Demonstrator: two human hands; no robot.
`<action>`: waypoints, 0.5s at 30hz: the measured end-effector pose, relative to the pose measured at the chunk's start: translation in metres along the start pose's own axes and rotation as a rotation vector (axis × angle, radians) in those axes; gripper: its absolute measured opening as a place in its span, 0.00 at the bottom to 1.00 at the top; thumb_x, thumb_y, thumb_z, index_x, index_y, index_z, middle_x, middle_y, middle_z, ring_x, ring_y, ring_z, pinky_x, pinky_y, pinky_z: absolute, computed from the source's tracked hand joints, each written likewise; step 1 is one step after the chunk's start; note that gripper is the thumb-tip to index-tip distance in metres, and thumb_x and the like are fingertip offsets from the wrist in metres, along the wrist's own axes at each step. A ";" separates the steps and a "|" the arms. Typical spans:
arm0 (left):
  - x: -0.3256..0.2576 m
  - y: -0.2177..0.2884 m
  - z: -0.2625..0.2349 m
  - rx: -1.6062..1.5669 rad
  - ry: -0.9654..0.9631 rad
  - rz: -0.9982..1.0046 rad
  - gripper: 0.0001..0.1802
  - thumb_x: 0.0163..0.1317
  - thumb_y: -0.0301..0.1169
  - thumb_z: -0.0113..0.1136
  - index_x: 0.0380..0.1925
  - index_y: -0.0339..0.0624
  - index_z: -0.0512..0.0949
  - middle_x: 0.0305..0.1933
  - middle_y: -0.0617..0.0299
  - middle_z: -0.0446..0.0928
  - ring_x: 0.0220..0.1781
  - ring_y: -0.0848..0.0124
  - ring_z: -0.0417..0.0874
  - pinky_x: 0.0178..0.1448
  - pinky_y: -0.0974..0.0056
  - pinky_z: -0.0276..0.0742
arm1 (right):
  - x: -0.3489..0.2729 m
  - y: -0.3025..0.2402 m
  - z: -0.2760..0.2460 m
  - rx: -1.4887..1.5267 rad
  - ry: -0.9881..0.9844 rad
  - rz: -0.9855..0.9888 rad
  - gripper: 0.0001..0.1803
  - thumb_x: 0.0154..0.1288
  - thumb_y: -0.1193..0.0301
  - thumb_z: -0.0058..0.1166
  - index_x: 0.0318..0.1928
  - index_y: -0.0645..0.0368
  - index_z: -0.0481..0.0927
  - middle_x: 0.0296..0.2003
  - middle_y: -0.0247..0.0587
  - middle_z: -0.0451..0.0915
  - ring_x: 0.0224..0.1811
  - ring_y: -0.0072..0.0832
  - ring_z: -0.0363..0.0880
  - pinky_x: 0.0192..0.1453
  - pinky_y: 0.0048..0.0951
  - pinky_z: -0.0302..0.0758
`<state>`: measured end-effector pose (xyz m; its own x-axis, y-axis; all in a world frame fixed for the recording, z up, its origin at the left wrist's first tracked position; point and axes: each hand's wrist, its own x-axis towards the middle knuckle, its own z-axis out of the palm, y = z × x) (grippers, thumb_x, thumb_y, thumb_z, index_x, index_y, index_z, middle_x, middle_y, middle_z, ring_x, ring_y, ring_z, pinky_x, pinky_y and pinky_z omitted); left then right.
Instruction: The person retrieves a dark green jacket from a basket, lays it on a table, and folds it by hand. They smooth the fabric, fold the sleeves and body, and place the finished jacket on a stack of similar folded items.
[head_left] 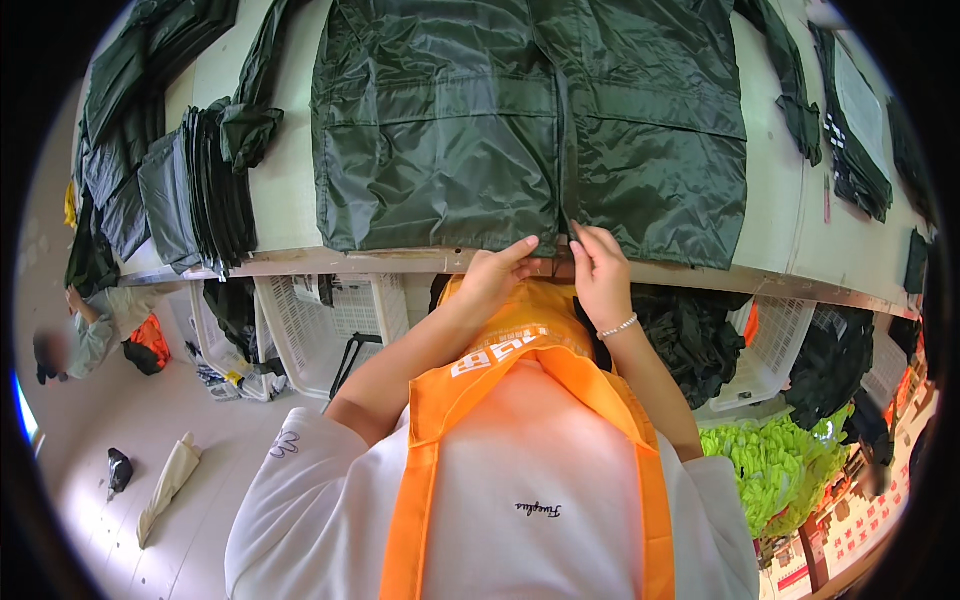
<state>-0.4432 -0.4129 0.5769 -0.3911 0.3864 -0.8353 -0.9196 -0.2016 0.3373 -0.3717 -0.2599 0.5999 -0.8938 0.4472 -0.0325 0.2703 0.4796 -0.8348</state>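
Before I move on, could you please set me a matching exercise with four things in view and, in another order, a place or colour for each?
Things:
1. Apron
2. Dark green garment
3. Bracelet
4. Cream bundle

Places and colours:
A. On the floor, toward the left
B. Around the wrist of the right hand
C. Orange
D. Spread on the table, the left hand by its near edge

Right pairs: 1-C, 2-D, 3-B, 4-A.
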 end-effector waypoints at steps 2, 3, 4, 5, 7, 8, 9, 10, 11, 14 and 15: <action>0.008 -0.011 -0.005 0.033 -0.111 0.013 0.10 0.58 0.30 0.63 0.38 0.38 0.76 0.38 0.60 0.79 0.34 0.71 0.80 0.38 0.71 0.76 | 0.000 0.000 0.006 -0.025 -0.017 -0.021 0.10 0.56 0.78 0.56 0.41 0.64 0.80 0.36 0.45 0.78 0.38 0.40 0.76 0.41 0.32 0.73; 0.009 -0.013 -0.004 0.059 -0.097 0.042 0.09 0.59 0.30 0.63 0.37 0.39 0.76 0.37 0.61 0.79 0.34 0.71 0.80 0.38 0.71 0.77 | 0.000 0.002 0.009 -0.034 -0.009 -0.051 0.10 0.56 0.78 0.57 0.40 0.64 0.80 0.36 0.44 0.78 0.38 0.40 0.76 0.41 0.32 0.73; 0.009 -0.016 -0.002 0.085 -0.083 0.071 0.08 0.59 0.30 0.63 0.37 0.40 0.77 0.37 0.61 0.79 0.33 0.71 0.80 0.37 0.70 0.77 | 0.000 0.003 0.011 -0.044 -0.002 -0.080 0.10 0.55 0.78 0.58 0.39 0.63 0.80 0.35 0.43 0.78 0.38 0.40 0.76 0.41 0.33 0.73; 0.009 -0.016 0.004 0.114 -0.074 0.100 0.07 0.59 0.30 0.63 0.36 0.41 0.77 0.36 0.62 0.79 0.33 0.71 0.80 0.37 0.70 0.77 | 0.000 0.003 0.011 -0.063 0.014 -0.116 0.09 0.54 0.78 0.58 0.38 0.63 0.80 0.35 0.43 0.78 0.38 0.40 0.76 0.41 0.33 0.74; 0.002 -0.011 0.012 0.020 -0.037 0.081 0.08 0.60 0.30 0.62 0.36 0.39 0.77 0.37 0.61 0.79 0.33 0.70 0.80 0.38 0.69 0.78 | 0.001 0.000 0.013 -0.104 0.046 -0.185 0.09 0.52 0.79 0.58 0.37 0.61 0.81 0.34 0.42 0.77 0.37 0.40 0.76 0.40 0.34 0.74; 0.000 -0.010 0.017 -0.030 -0.033 0.068 0.08 0.60 0.30 0.61 0.36 0.38 0.78 0.37 0.60 0.79 0.33 0.70 0.81 0.38 0.68 0.78 | 0.001 -0.001 0.014 -0.116 0.049 -0.224 0.08 0.52 0.78 0.58 0.35 0.61 0.80 0.32 0.40 0.76 0.36 0.40 0.75 0.40 0.35 0.74; -0.002 -0.008 0.016 -0.017 -0.053 0.014 0.15 0.62 0.32 0.60 0.41 0.29 0.75 0.43 0.55 0.78 0.41 0.65 0.80 0.47 0.61 0.77 | 0.000 0.001 0.013 -0.163 0.004 -0.266 0.07 0.53 0.77 0.58 0.35 0.61 0.79 0.33 0.40 0.75 0.38 0.39 0.74 0.41 0.34 0.74; -0.005 -0.008 0.020 0.012 -0.046 0.036 0.16 0.62 0.32 0.60 0.42 0.28 0.75 0.44 0.54 0.77 0.43 0.64 0.79 0.48 0.60 0.77 | 0.001 -0.001 0.010 -0.146 -0.017 -0.262 0.07 0.52 0.78 0.58 0.35 0.62 0.79 0.33 0.40 0.75 0.38 0.40 0.74 0.41 0.34 0.74; -0.010 -0.006 0.027 0.039 -0.035 0.063 0.17 0.62 0.33 0.60 0.42 0.27 0.75 0.46 0.52 0.77 0.45 0.64 0.79 0.49 0.60 0.76 | 0.001 -0.003 0.008 -0.124 -0.040 -0.259 0.07 0.52 0.79 0.58 0.34 0.63 0.79 0.34 0.41 0.75 0.38 0.40 0.74 0.42 0.34 0.73; 0.003 -0.014 0.025 -0.016 0.090 -0.027 0.16 0.58 0.30 0.64 0.39 0.27 0.76 0.41 0.50 0.78 0.42 0.63 0.81 0.45 0.62 0.79 | -0.001 -0.001 0.000 -0.017 -0.100 -0.241 0.07 0.52 0.78 0.57 0.34 0.63 0.79 0.36 0.43 0.74 0.41 0.41 0.73 0.45 0.34 0.73; 0.008 -0.015 0.022 -0.076 0.057 -0.045 0.17 0.59 0.29 0.63 0.41 0.25 0.74 0.41 0.49 0.77 0.40 0.61 0.81 0.43 0.61 0.80 | -0.002 0.000 -0.004 0.047 -0.073 -0.206 0.06 0.53 0.77 0.56 0.34 0.63 0.80 0.37 0.44 0.76 0.39 0.40 0.75 0.44 0.33 0.74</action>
<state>-0.4332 -0.3867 0.5747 -0.3447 0.3448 -0.8731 -0.9297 -0.2537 0.2668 -0.3687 -0.2574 0.6020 -0.9524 0.2870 0.1033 0.0639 0.5188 -0.8525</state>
